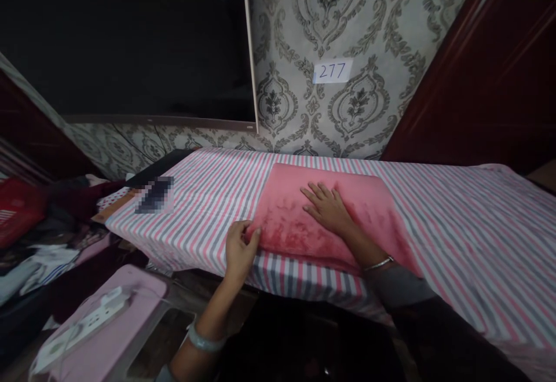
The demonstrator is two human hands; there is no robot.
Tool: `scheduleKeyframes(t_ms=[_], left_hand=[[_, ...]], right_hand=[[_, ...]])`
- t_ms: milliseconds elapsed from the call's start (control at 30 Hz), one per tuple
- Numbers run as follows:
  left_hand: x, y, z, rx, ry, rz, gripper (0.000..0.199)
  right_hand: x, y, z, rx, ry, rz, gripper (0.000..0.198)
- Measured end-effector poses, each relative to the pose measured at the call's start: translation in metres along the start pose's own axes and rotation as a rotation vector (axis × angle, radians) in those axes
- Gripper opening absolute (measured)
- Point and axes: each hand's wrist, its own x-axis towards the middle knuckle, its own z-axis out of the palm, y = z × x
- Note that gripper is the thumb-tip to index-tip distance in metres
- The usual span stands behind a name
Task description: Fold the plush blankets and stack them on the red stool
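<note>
A folded pink plush blanket (295,214) lies flat on the striped tablecloth (208,197), its front edge close to the table's front edge. At its near left corner, my left hand (240,249) is closed, with thumb and fingers pinching the blanket's edge. My right hand (328,208) rests palm down on top of the blanket, fingers spread. Dents and darker rubbed patches mark the plush around and in front of it.
A large dark television (143,40) hangs at the back left. A paper marked 277 (332,71) is on the patterned wall. On the left, a pink stool (125,312) holds a white power strip (82,327), near piled clothes (39,266). A blurred-out item (155,195) lies on the table's left end.
</note>
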Motion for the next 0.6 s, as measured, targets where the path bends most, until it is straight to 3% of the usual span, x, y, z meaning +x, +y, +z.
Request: scheduleKeyframes(t_ms=[100,300,433,533,600], left_hand=[[0.001,0.005,-0.001,-0.046,-0.012,0.001,0.023],[0.011,0.004,-0.005,-0.237,-0.234,-0.133,0.035],[0.015,0.004,-0.010,-0.221,-0.247,-0.100,0.037],[0.016,0.003,-0.013,-0.252,-0.288,-0.134,0.037],[0.018,0.003,-0.012,-0.276,-0.320,-0.168,0.041]], right_hand=[[0.000,0.001,0.002,0.004,0.013,0.001,0.056],[0.005,-0.004,-0.001,0.052,-0.006,0.024,0.055],[-0.004,0.002,-0.018,0.247,-0.022,0.039,0.055],[-0.042,0.017,-0.038,0.414,0.167,0.098,0.053],[-0.083,0.029,-0.050,0.459,0.358,0.221,0.048]])
